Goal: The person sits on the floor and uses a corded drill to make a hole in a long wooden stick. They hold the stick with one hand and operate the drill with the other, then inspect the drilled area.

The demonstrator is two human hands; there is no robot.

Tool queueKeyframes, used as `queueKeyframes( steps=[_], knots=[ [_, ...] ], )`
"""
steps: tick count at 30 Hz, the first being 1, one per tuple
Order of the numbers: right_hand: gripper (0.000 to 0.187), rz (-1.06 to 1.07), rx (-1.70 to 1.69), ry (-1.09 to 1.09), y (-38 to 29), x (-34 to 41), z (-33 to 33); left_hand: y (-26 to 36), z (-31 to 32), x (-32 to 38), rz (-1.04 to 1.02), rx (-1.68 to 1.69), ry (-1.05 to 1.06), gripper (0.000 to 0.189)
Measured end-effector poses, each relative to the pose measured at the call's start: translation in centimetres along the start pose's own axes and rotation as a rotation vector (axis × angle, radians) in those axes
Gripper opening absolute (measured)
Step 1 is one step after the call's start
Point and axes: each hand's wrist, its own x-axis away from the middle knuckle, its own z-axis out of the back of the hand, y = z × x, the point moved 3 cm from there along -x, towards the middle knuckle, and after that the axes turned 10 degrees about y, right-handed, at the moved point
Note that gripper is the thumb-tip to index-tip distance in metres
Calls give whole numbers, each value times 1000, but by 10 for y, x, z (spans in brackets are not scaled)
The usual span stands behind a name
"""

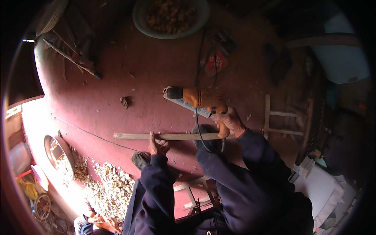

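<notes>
My left hand grips a long wooden stick near its left part, thumb laid across the top. The stick runs level above the floor, and its right part passes behind the drill's handle. In my right hand is an orange electric drill, held by its grip with the black chuck pointing left. A thin bit seems to stick out of the chuck, hard to make out against the floor. The drill's black cord loops down over the stick. Partly hidden under the drill is a white power strip.
Wooden frames stand at right and between my legs. Lower left, pale pieces are spread by a metal basin; another person's hands are nearby. A filled basin sits at the top, and a red packet lies below it.
</notes>
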Motion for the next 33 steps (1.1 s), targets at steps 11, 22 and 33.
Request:
queueKeyframes(
  steps=[11,22,33],
  knots=[
    [51,3,-48,-211,-14,13,-43,-3,-99,99,-504,-85,-383,39],
    [48,32,-206,-370,24,18,-102,7,-115,79,-304,269,-529,53],
    [44,559,139,336,-17,-148,23,3,-91,98,-315,358,-520,45]
  ],
)
